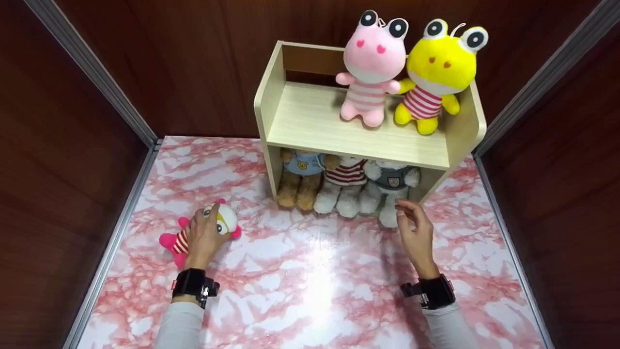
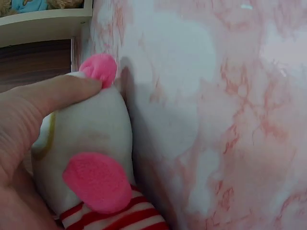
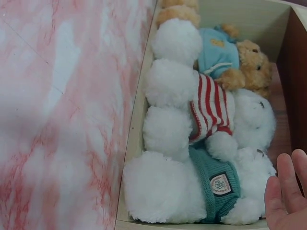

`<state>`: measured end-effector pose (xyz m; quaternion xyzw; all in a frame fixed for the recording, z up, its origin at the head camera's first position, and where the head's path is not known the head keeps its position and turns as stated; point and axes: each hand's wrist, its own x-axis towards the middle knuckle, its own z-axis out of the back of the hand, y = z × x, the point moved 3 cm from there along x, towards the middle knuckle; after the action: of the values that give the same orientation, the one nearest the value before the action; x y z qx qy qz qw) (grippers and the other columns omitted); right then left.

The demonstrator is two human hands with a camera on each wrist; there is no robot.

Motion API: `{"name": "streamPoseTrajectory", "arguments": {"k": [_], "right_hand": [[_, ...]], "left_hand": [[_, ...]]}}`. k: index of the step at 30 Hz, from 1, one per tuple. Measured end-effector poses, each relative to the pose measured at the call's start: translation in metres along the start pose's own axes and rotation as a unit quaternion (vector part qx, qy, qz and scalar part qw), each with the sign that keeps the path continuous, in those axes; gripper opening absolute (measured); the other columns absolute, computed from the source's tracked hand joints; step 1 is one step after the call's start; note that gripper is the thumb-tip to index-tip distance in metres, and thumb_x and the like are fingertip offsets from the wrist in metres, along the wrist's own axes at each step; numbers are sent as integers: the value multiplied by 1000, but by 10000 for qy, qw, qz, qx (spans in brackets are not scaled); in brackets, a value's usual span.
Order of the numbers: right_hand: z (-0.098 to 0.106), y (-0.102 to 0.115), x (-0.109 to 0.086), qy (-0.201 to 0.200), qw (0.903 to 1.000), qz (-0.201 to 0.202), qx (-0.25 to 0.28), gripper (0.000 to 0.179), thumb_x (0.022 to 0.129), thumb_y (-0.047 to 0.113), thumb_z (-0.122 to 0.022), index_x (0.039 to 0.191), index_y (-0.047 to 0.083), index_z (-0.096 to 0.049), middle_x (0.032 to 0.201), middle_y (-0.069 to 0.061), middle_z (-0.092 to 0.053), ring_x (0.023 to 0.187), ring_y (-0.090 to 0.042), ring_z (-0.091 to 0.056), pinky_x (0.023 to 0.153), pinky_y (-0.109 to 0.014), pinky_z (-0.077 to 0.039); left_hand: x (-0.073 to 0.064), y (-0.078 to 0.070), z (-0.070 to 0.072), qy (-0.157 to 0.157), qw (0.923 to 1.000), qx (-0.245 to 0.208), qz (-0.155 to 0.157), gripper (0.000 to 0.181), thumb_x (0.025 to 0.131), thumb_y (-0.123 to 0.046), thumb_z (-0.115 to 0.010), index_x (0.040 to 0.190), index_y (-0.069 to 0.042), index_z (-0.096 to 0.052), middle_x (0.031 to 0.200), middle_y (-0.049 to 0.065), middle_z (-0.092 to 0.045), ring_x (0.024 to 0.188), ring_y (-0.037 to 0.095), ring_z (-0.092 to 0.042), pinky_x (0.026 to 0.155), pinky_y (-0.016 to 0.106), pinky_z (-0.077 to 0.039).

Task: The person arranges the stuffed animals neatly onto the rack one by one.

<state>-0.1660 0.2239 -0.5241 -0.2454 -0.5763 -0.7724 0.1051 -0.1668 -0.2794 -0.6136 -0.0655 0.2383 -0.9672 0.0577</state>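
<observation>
My left hand [image 1: 203, 237] grips a plush toy [image 1: 229, 216] that lies at the left of the pink-and-white marbled surface. This toy has a white head, pink ears and limbs, and a red-striped body. In the left wrist view the thumb [image 2: 62, 93] lies along the toy's head, beside a pink ear. My right hand [image 1: 416, 237] is by the lower shelf's right front, fingers loosely bent and holding nothing. Nearest to it sits a white teddy bear [image 3: 165, 191] in a green-grey sweater. Whether the fingertips touch this bear I cannot tell.
A two-level wooden shelf [image 1: 310, 121] stands at the back. Its upper level bears a pink frog plush [image 1: 370, 58] and a yellow one [image 1: 441, 68]. Below, a striped-shirt white bear [image 3: 211, 105] and a brown bear [image 3: 218, 52] in blue sit beside the sweater bear. Dark panels [image 1: 58, 169] enclose the area.
</observation>
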Motion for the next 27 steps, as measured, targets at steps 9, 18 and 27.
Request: {"name": "streamPoseTrajectory", "arguments": {"k": [9,18,27], "right_hand": [[0,1,-2,-23,10000,27,1,25,94,-17,-55,118,-17,-64,115,-32,-68,104,-26,-67,96,-24,-52],[-6,5,-2,40,10000,67,12,27,94,-18,-55,118,-15,-65,116,-31,-69,104,-32,-66,95,-22,-52],[-15,8,-3,158,9999,21,-15,27,93,-18,-56,118,-14,-66,116,-28,-70,102,-22,-67,91,-20,-51]], "left_hand": [[-1,-24,11,-1278,9890,60,-745,92,68,-16,-95,149,-9,-53,135,37,-46,119,55,-50,100,65,-40],[-3,-62,20,-2475,9542,-180,-1674,92,64,-15,-98,145,-10,-57,134,33,-50,116,51,-52,100,62,-42],[-11,-98,17,-2626,9416,-457,-2056,91,66,-24,-97,147,-16,-54,134,28,-51,115,47,-52,95,61,-43]]}}
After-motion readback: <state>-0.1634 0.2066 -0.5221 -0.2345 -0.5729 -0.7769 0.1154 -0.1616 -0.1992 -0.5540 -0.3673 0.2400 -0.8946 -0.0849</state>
